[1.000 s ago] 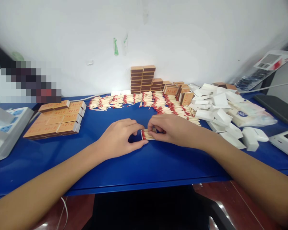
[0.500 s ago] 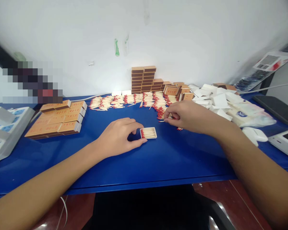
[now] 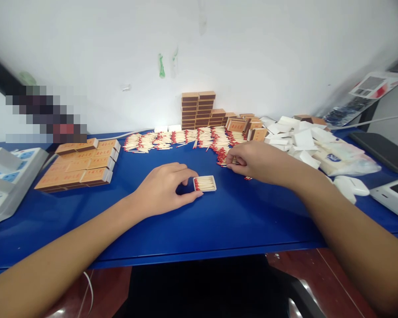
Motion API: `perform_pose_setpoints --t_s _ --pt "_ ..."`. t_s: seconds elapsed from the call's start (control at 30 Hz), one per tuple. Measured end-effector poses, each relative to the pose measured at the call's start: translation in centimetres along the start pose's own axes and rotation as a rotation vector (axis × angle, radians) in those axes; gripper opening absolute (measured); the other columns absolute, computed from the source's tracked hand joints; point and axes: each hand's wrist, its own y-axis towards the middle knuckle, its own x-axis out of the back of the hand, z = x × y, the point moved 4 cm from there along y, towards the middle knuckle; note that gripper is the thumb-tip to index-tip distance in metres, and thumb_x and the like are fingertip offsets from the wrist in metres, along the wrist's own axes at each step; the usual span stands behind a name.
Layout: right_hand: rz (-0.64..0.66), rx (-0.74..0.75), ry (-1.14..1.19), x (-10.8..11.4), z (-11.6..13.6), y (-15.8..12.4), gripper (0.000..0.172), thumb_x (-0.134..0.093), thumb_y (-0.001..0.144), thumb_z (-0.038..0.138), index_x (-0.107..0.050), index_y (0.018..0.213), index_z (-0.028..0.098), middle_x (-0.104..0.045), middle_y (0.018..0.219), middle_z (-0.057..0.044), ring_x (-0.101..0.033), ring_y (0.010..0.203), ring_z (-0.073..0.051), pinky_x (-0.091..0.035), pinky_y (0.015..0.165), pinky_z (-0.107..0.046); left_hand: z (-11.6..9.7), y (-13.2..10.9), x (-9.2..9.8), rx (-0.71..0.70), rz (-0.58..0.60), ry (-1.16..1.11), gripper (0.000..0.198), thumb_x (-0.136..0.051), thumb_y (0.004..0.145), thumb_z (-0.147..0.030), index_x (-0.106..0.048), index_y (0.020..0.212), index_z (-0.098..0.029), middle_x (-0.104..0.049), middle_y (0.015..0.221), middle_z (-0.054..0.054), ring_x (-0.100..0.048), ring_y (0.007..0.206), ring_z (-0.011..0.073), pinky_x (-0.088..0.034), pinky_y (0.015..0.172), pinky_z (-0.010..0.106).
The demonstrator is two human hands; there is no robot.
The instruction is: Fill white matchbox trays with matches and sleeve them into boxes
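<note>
A small white matchbox tray (image 3: 215,184) lies on the blue table with a layer of red-headed matches (image 3: 204,182) inside. Its left end sits between the thumb and fingers of my left hand (image 3: 166,187). Farther right, my right hand (image 3: 254,160) rests at the near edge of a long heap of loose matches (image 3: 204,138), thumb and forefinger pinched together. A match (image 3: 221,164) sticks out to the left of those fingertips, its red head pointing left. Some of the heap is hidden behind my right hand.
Filled-looking orange matchboxes (image 3: 79,165) are stacked at left, beside a white power strip (image 3: 16,190). More matchboxes (image 3: 198,110) stand against the wall. At right are white empty trays (image 3: 303,137), a tissue pack (image 3: 346,159), a white earphone case (image 3: 356,186) and a dark phone-like slab (image 3: 383,150).
My right hand has shifted very slightly, and the match at its fingertips now lies a little higher, against the heap. My left hand and the tray stay in place.
</note>
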Motion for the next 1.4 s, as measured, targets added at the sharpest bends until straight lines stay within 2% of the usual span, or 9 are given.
perform_pose_setpoints --t_s 0.1,0.33,0.57,0.93,1.13,1.33,1.4 --pt "-0.009 0.005 -0.001 0.03 0.06 0.08 0.019 -0.062 0.098 0.027 -0.079 0.099 0.022 -0.078 0.084 -0.006 -0.065 0.075 -0.021 -0.040 0.065 -0.031 -0.02 -0.03 0.01 -0.001 0.000 -0.003 0.029 -0.078 0.098 -0.040 -0.079 0.119 -0.020 -0.068 0.085 0.000 -0.065 0.080 0.0183 -0.048 0.071 0.031" --pt "-0.015 0.055 -0.012 -0.01 -0.02 0.19 0.021 -0.060 0.098 0.024 -0.081 0.099 0.022 -0.082 0.089 -0.006 -0.069 0.078 -0.021 -0.044 0.067 -0.032 -0.03 0.05 0.03 -0.004 0.005 -0.007 0.028 -0.078 0.098 -0.039 -0.079 0.118 -0.020 -0.069 0.085 0.000 -0.065 0.080 0.0181 -0.046 0.070 0.030" --pt "-0.044 0.076 0.000 0.15 0.21 0.07 0.022 -0.060 0.099 0.022 -0.081 0.100 0.022 -0.081 0.089 -0.006 -0.066 0.076 -0.020 -0.043 0.066 -0.032 -0.05 0.05 0.12 -0.001 0.003 -0.007 0.028 -0.079 0.097 -0.039 -0.079 0.118 -0.020 -0.068 0.085 0.000 -0.065 0.079 0.0178 -0.046 0.070 0.030" --pt "0.006 -0.007 0.052 0.10 0.13 0.08 0.018 -0.062 0.101 0.027 -0.078 0.098 0.022 -0.077 0.082 -0.005 -0.064 0.071 -0.019 -0.039 0.064 -0.031 -0.04 -0.03 0.06 -0.012 0.002 0.001 0.028 -0.079 0.098 -0.039 -0.079 0.119 -0.021 -0.069 0.085 0.000 -0.065 0.079 0.0177 -0.047 0.070 0.030" --pt "0.009 0.033 0.075 0.17 0.35 0.17 0.020 -0.061 0.100 0.026 -0.080 0.098 0.022 -0.081 0.091 -0.006 -0.068 0.078 -0.021 -0.043 0.070 -0.032 -0.02 -0.08 0.04 -0.011 0.008 0.012 0.027 -0.078 0.098 -0.040 -0.079 0.118 -0.021 -0.068 0.085 0.000 -0.065 0.079 0.0181 -0.046 0.070 0.030" --pt "0.050 -0.003 0.080 -0.32 0.10 0.30 0.025 -0.060 0.104 0.037 -0.072 0.088 0.022 -0.072 0.071 -0.004 -0.061 0.065 -0.020 -0.037 0.064 -0.033 -0.03 0.08 0.06 -0.020 0.003 0.021 0.028 -0.079 0.097 -0.039 -0.079 0.118 -0.020 -0.069 0.086 0.000 -0.065 0.079 0.0180 -0.046 0.070 0.029" --pt "0.046 0.002 0.079 -0.52 0.19 0.35 0.026 -0.059 0.104 0.039 -0.070 0.087 0.022 -0.070 0.071 -0.004 -0.059 0.065 -0.020 -0.036 0.064 -0.033 -0.02 0.14 0.07 -0.018 0.002 0.022 0.028 -0.080 0.097 -0.039 -0.079 0.118 -0.020 -0.069 0.087 0.001 -0.065 0.079 0.0178 -0.046 0.070 0.029"
